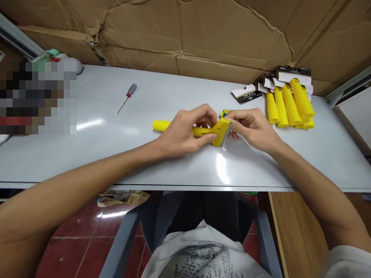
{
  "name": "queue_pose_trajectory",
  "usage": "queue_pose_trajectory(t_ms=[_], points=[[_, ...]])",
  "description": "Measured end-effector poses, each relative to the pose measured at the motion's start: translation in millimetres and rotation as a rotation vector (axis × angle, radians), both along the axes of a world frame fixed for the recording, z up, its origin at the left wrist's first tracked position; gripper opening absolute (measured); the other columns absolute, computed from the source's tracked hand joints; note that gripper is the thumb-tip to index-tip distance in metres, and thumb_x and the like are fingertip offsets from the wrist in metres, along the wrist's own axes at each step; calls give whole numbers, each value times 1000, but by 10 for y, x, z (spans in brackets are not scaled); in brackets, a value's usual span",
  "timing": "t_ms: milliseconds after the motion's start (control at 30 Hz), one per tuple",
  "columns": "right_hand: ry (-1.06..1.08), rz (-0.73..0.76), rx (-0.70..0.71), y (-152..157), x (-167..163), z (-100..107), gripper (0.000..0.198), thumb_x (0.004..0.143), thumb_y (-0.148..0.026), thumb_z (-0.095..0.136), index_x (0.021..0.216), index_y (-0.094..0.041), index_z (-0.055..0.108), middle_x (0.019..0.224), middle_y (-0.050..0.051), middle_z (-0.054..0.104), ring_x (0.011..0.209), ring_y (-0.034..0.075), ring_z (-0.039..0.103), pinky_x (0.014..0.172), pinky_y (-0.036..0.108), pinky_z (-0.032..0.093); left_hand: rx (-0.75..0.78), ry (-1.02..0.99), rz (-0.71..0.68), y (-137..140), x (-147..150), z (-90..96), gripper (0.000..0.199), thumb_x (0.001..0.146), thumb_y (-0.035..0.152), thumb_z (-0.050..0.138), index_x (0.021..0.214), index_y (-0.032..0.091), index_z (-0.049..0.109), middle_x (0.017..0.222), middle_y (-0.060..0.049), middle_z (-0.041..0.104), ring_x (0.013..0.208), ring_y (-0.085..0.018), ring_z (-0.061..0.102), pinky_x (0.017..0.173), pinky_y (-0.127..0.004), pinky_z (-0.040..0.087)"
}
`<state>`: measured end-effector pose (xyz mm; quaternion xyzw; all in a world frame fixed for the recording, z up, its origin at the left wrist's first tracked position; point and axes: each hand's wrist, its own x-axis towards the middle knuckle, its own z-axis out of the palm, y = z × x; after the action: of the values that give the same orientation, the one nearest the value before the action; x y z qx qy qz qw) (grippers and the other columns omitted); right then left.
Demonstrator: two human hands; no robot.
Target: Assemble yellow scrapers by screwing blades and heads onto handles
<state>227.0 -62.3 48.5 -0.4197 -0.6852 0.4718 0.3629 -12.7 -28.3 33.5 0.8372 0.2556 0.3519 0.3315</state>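
Observation:
A yellow scraper [222,133] with a long round handle and a wide metal-edged head is held above the white table. My left hand [185,133] is closed around the neck of its handle, with the thumb on the lower part of the head. At the blade edge, my right hand [253,127] pinches the upper corner of the head between thumb and fingers. A green-and-yellow handle end [224,113] shows just behind the scraper by my right fingertips; the rest of it is hidden, and I cannot tell if it is held.
A screwdriver [129,94] with a grey and red handle lies to the left. Several yellow scraper handles [286,104] with black-and-white cards are piled at the right, beside a loose card [246,94]. Cardboard [185,38] lines the back. Blurred items sit far left on the table [101,154].

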Motion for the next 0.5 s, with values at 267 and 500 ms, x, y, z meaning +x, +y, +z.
queue_pose_trajectory(t_ms=[267,500], points=[[-28,-31,130,17,4,-25,50,83,-66,90,84,-19,72,90,3,66,79,13,61,65,27,48,-44,11,48,61,-18,-2,37,92,55,82,101,24,63,96,-1,74,83,-15,69,82,-32,62],[-88,-70,163,25,-6,-54,55,84,-70,87,83,-18,71,79,1,66,70,11,54,63,28,42,-177,107,-78,97,-88,81,35,96,57,78,109,26,67,101,-1,79,88,-16,77,81,-28,64]])
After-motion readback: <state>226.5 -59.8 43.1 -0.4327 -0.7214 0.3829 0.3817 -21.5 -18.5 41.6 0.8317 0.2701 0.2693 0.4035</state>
